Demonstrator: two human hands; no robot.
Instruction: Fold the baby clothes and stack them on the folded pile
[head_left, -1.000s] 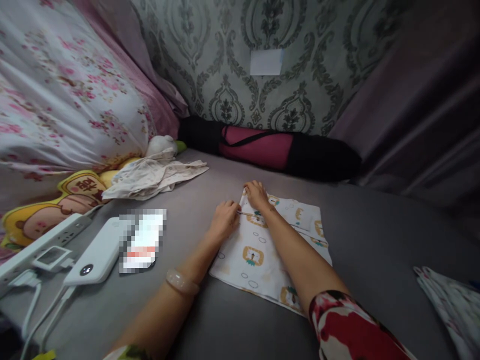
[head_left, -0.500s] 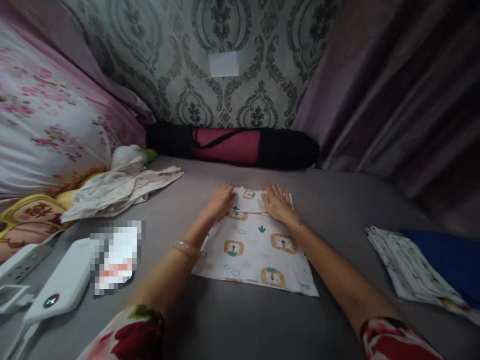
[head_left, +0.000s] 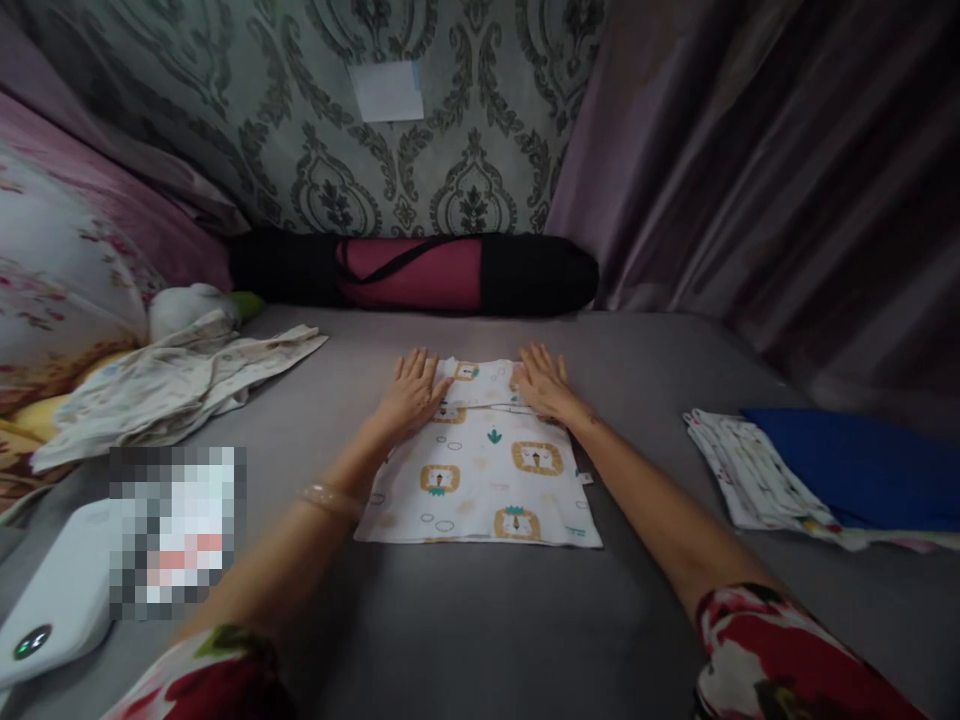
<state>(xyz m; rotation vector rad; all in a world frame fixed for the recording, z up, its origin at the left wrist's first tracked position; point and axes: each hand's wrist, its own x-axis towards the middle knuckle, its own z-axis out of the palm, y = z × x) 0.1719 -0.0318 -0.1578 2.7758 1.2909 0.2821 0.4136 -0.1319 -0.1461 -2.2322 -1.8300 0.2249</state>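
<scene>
Left hand [head_left: 414, 391], right hand [head_left: 545, 383]: we topped the cloth [head_left: 480, 470], fingers spread toward the sheet's [head_left: 465, 630] far edge! Its far corners hid beneath.

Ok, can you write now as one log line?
printed cloth: far end folded over; left hand: flat at far left corner; right hand: flat at far right corner; behind: black-and-pink bag

Both hands [head_left: 414, 392] [head_left: 544, 385] lie on the folded far end of a white cloth [head_left: 480, 485].
</scene>
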